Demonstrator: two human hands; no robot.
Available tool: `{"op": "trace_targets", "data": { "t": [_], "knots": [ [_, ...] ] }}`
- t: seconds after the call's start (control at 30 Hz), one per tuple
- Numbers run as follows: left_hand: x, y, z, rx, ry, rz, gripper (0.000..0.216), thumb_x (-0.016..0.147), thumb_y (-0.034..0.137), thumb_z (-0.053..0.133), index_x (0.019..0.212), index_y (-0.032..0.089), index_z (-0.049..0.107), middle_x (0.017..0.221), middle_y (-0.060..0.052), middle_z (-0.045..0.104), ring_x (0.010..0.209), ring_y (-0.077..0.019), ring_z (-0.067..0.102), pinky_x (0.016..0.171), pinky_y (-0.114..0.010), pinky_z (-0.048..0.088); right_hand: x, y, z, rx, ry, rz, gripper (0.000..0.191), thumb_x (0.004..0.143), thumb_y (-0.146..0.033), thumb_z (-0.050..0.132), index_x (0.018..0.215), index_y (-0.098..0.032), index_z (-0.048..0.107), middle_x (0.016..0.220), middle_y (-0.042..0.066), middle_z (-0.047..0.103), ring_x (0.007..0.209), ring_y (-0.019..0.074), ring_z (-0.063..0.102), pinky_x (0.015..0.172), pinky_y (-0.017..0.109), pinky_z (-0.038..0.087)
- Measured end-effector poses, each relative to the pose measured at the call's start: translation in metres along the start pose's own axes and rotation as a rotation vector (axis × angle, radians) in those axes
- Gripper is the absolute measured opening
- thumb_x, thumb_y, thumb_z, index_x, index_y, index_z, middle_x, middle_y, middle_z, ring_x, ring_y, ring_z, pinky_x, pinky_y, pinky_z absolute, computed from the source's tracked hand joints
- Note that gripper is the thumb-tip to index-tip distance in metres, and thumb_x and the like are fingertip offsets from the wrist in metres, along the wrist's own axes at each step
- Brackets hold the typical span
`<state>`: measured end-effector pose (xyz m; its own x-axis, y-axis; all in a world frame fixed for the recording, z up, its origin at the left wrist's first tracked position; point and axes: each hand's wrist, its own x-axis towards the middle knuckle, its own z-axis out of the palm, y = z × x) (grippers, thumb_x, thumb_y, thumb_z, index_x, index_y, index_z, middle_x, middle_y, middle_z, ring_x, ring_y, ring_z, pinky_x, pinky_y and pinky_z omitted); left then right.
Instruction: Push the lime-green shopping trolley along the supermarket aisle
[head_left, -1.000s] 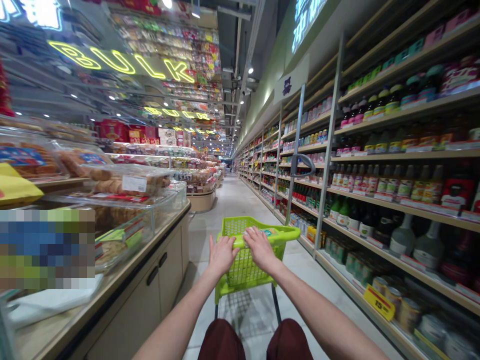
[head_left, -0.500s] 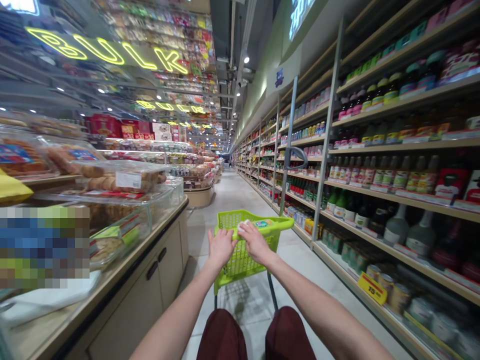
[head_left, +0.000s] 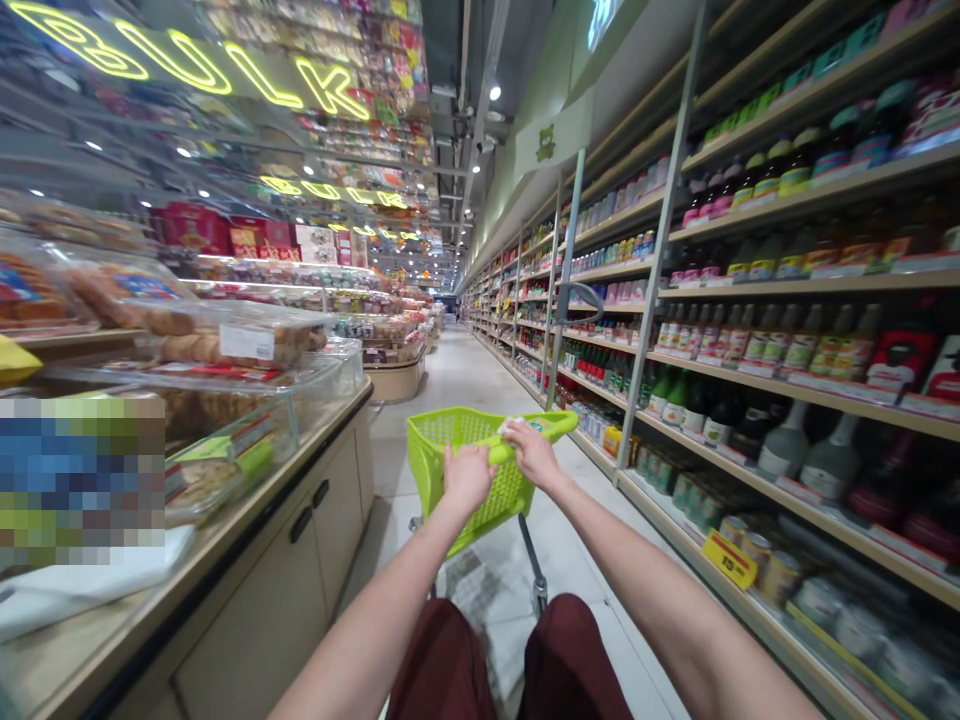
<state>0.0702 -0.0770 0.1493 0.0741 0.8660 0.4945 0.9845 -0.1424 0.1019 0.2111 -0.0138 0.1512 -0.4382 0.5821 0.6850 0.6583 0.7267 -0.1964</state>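
Note:
A bright green shopping cart stands in front of my knees, turned at an angle, its basket to the left of the handle. My left hand is closed round the left part of the green handle. Further right along it, my right hand presses a crumpled white tissue against the handle. Only the tissue's upper edge shows above the fingers; the rest is covered.
On the left a counter carries clear packs of baked goods. Shelves of bottles and cans line the right side, with a yellow price tag low down. The pale aisle floor runs ahead between them.
The cart has swung round, its basket moving left and its right side turning away. Both my hands have shifted right, the right one sliding along the handle with the tissue.

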Motion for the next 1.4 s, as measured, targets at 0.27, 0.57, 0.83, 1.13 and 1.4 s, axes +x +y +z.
{"op": "trace_targets", "data": {
  "t": [0.27,0.57,0.83,1.13,1.4],
  "knots": [
    [-0.017,-0.037,0.023,-0.247,-0.033,-0.075,0.054,0.078,0.038,0.045,0.125,0.015,0.033,0.135,-0.011,0.034,0.125,-0.0234,0.028,0.098,-0.044,0.025,-0.004,0.009,-0.002,0.053,0.075,0.041,0.053,0.060,0.002,0.036,0.106,-0.016,0.056,0.116,0.008,0.054,0.110,0.0183,0.045,0.096,0.038,0.033],
    [-0.014,-0.006,0.027,-0.262,-0.023,-0.104,0.052,0.077,0.031,0.046,0.125,0.017,0.034,0.132,-0.010,0.039,0.123,-0.0225,0.032,0.100,-0.043,0.022,-0.024,-0.019,-0.002,0.218,0.058,-0.088,0.050,0.059,0.001,0.035,0.097,-0.018,0.061,0.113,0.005,0.056,0.109,0.0141,0.047,0.098,0.033,0.034],
    [-0.010,-0.014,0.032,-0.342,-0.180,-0.118,0.060,0.074,0.024,0.047,0.130,0.017,0.027,0.139,-0.008,0.026,0.128,-0.0215,0.022,0.102,-0.047,0.019,-0.030,0.013,-0.042,0.197,0.089,0.094,0.035,0.062,-0.004,0.037,0.075,-0.020,0.065,0.096,0.003,0.064,0.097,0.0161,0.056,0.089,0.034,0.040],
    [-0.011,0.004,0.037,-0.336,-0.253,-0.040,0.061,0.073,0.022,0.045,0.131,0.020,0.025,0.141,-0.007,0.022,0.129,-0.0229,0.018,0.102,-0.054,0.011,-0.008,-0.008,-0.094,0.072,-0.221,0.305,0.031,0.059,-0.008,0.037,0.065,-0.017,0.066,0.069,0.000,0.065,0.066,0.0130,0.055,0.063,0.021,0.040],
    [-0.011,0.019,0.035,-0.262,-0.277,0.031,0.062,0.073,0.019,0.042,0.132,0.021,0.022,0.141,-0.005,0.021,0.129,-0.0215,0.017,0.104,-0.053,0.007,0.002,-0.026,-0.112,-0.174,-0.339,0.351,0.027,0.065,-0.014,0.039,0.070,-0.016,0.066,0.069,0.004,0.064,0.070,0.0167,0.057,0.061,0.023,0.037]
  ]
}}
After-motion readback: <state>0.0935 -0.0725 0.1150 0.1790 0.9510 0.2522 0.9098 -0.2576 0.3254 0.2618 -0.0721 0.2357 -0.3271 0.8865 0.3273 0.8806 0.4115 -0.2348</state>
